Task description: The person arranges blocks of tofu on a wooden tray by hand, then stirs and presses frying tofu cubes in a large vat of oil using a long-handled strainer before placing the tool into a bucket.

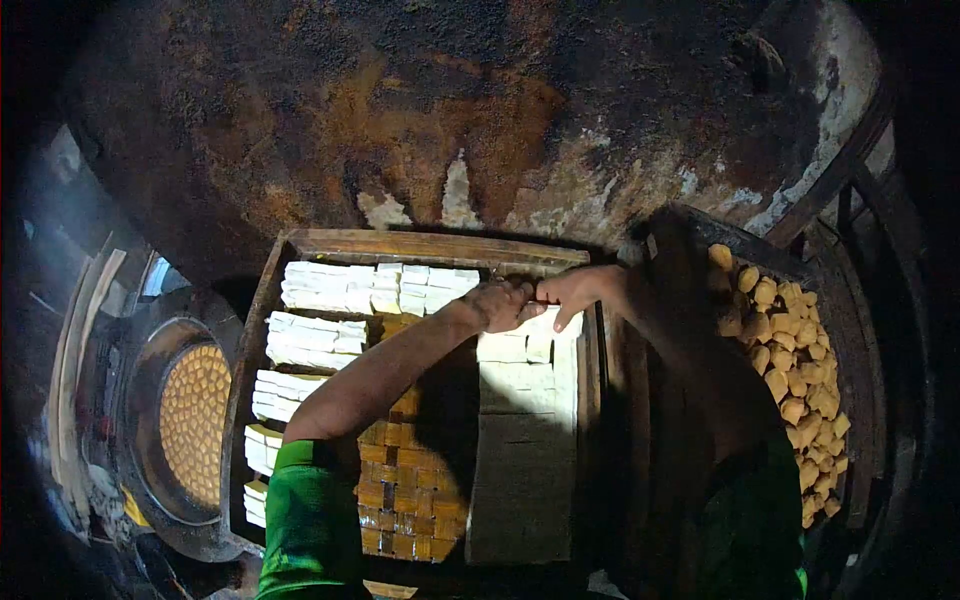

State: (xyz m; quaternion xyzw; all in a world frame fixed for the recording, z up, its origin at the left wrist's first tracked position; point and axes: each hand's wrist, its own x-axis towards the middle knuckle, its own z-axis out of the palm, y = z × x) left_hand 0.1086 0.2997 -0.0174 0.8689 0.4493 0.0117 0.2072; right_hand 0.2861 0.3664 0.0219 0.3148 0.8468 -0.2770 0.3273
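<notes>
White tofu (520, 390) lies as a long slab at the right side of a wooden tray, scored by cut lines, with smaller blocks at its far end. Over that far end my left hand (503, 305) curls its fingers onto the tofu blocks. From the right, my right hand (583, 290) meets it, thumb pointing down and fingers bent against the same tofu. The two hands nearly touch, and they hide part of what they grip. Stacked rows of cut tofu (315, 340) stand along the tray's far and left sides.
The wooden tray (430, 243) has a raised rim and a woven bottom (410, 500). At left, a round pan (150, 470) holds many small yellowish pieces. Fried brown tofu pieces (800, 340) fill a wooden container (855, 370) at right. A stained dark wall (400, 110) rises behind.
</notes>
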